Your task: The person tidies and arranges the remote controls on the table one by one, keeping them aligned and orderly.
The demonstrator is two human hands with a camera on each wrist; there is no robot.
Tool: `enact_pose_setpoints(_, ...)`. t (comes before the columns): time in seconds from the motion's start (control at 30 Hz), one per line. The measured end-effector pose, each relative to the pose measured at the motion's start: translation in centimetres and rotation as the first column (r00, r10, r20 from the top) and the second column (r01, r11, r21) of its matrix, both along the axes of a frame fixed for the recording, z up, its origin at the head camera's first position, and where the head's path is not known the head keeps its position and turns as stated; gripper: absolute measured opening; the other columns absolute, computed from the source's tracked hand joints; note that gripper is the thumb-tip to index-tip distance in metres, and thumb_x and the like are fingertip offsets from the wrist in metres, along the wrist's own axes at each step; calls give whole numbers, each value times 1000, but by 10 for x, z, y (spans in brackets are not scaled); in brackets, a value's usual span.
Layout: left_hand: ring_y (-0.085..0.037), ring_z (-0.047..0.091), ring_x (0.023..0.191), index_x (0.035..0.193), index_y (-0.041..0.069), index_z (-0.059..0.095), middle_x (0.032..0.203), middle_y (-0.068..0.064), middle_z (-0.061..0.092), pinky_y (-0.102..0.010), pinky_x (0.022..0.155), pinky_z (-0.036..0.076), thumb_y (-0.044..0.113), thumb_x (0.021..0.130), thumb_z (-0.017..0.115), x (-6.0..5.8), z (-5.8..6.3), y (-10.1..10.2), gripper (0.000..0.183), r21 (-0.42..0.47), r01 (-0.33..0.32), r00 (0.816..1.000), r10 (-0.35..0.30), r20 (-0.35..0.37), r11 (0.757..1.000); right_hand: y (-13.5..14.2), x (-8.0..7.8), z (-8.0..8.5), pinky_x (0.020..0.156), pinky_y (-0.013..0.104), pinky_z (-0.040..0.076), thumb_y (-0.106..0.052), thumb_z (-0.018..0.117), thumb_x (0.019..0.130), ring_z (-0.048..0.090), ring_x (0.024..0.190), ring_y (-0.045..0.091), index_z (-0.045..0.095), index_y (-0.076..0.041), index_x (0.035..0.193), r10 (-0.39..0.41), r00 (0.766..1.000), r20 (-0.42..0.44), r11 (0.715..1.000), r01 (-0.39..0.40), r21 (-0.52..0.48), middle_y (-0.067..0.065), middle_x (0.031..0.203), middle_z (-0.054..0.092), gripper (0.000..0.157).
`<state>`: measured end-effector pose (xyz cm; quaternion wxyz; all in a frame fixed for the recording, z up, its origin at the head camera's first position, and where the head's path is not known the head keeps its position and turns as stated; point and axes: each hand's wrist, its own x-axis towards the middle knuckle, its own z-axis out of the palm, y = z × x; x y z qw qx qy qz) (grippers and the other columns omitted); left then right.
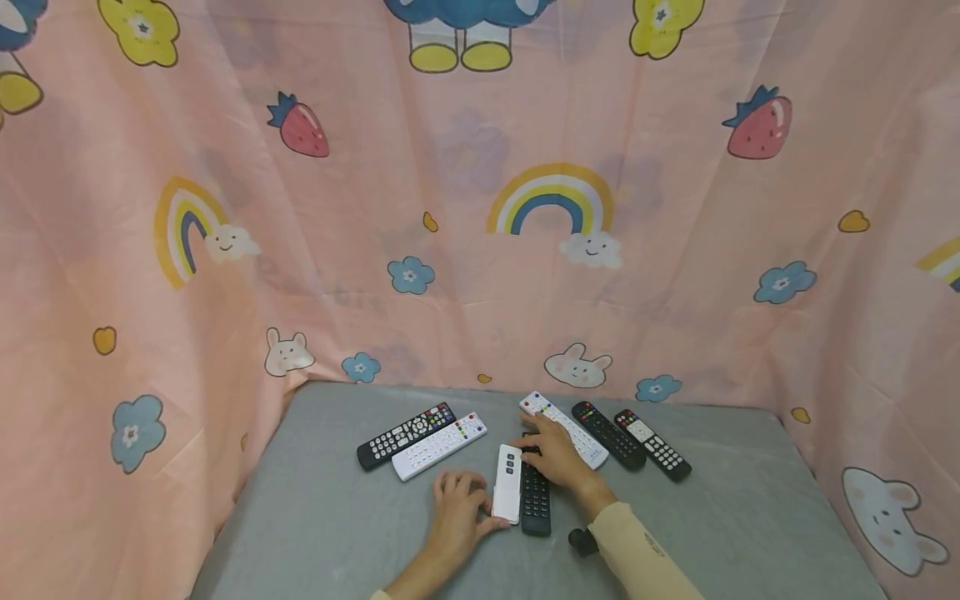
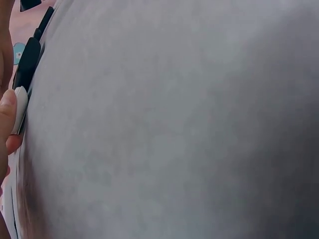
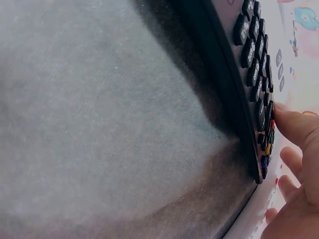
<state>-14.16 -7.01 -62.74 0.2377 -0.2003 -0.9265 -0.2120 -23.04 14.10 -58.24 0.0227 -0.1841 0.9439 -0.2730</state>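
A white remote control with several dark buttons (image 1: 507, 483) lies just left of a black remote control (image 1: 536, 500) on the grey cloth. My left hand (image 1: 456, 510) pinches the white one low on its left side, its thumb at the near end. In the left wrist view the thumb (image 2: 7, 110) presses against the white remote (image 2: 20, 107). My right hand (image 1: 558, 452) reaches over the far end of the black remote, fingers pointing left. Its thumb (image 3: 294, 122) touches the black remote (image 3: 251, 74) near the coloured buttons; the other fingers look loosely bent.
At the left, a black remote (image 1: 405, 435) lies beside a white remote (image 1: 439, 447). Behind the right hand are another white remote (image 1: 581, 437) and two black remotes, one (image 1: 609, 435) beside the other (image 1: 654, 445). A small black object (image 1: 582, 542) sits by the right sleeve.
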Motion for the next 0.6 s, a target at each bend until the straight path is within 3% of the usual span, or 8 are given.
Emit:
enact_pose_setpoints(0.37, -17, 53, 105, 76, 26, 66, 107, 4, 61, -54, 104, 29, 55, 55, 83, -1, 1, -5, 40, -5, -1, 1000, 1, -22, 1000, -1, 1, 1, 120, 63, 18, -19, 72, 88, 30, 148, 42, 76, -19, 109, -20, 1000, 13, 1000, 19, 8, 12, 150, 49, 21)
enact_pose_setpoints(0.6, -16, 54, 104, 75, 26, 67, 106, 5, 61, -50, 104, 26, 56, 56, 82, -1, 2, -3, 39, -15, -1, 998, 0, -55, 1000, -3, 0, 1, 119, 64, 18, -17, 73, 87, 31, 147, 43, 76, -17, 108, -22, 1000, -1, 1000, 22, 7, 13, 148, 51, 21)
